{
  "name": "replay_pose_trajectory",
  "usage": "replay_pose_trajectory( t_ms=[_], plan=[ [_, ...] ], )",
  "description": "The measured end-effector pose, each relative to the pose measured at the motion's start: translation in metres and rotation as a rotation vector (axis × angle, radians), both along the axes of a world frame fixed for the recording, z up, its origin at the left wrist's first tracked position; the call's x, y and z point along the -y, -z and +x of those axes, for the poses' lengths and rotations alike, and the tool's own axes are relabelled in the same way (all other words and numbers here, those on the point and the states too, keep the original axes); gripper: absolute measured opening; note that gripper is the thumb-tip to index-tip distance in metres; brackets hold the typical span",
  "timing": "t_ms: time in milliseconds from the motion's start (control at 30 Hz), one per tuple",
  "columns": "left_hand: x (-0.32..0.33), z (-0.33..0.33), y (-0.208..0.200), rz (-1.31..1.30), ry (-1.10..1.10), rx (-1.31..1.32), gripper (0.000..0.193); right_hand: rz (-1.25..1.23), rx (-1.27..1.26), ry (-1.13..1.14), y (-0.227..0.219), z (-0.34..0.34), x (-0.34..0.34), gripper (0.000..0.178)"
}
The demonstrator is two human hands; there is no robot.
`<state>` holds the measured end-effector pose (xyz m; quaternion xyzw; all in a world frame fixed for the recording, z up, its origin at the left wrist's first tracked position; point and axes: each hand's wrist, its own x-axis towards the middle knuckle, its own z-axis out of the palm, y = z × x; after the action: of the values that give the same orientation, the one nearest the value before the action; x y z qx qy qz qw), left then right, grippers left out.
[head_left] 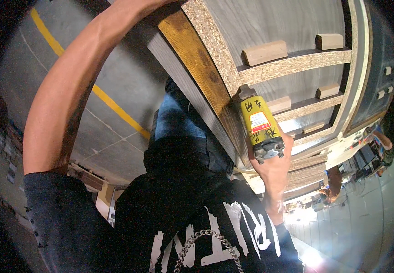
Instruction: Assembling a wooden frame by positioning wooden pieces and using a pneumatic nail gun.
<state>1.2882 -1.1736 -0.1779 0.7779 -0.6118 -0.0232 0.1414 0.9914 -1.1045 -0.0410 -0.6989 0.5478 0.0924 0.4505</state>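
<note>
My right hand (pixel 274 170) wraps tight round a yellow, stubby pneumatic nail gun w/ grey metal cap (pixel 260 125), its long axis running up and left from my grip, nose pressed at the joint where the brown stained timber rail (pixel 197 68) meets the chipboard-edged grey panel frame (pixel 292 63). My left arm reaches up over the frame's top; that hand is out of view, so its grip can't be told. Small pale wood blocks (pixel 265 52) sit on the shelves, beyond the nose.
</note>
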Motion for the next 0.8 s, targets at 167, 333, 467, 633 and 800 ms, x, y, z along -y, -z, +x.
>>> replay_pose_trajectory(
  t_ms=[167,333,467,633,800],
  plan=[
    [0.000,0.004,0.006,0.016,0.016,0.005,0.057,0.056,-0.047,-0.003,0.003,-0.002,0.002,0.032],
    [-0.003,0.002,0.015,-0.079,0.015,0.126,0.058,-0.007,0.029,-0.019,0.000,-0.005,0.001,0.031],
    [-0.002,0.003,0.005,0.014,0.020,0.025,0.060,-0.015,0.022,-0.024,0.001,0.000,0.003,0.035],
    [-0.002,0.006,0.012,0.013,0.001,0.043,0.061,0.025,0.055,0.023,0.003,0.002,0.006,0.039],
    [-0.001,0.006,0.003,0.052,0.012,-0.001,0.065,0.048,0.069,-0.007,0.005,-0.005,0.013,0.042]
  ],
)
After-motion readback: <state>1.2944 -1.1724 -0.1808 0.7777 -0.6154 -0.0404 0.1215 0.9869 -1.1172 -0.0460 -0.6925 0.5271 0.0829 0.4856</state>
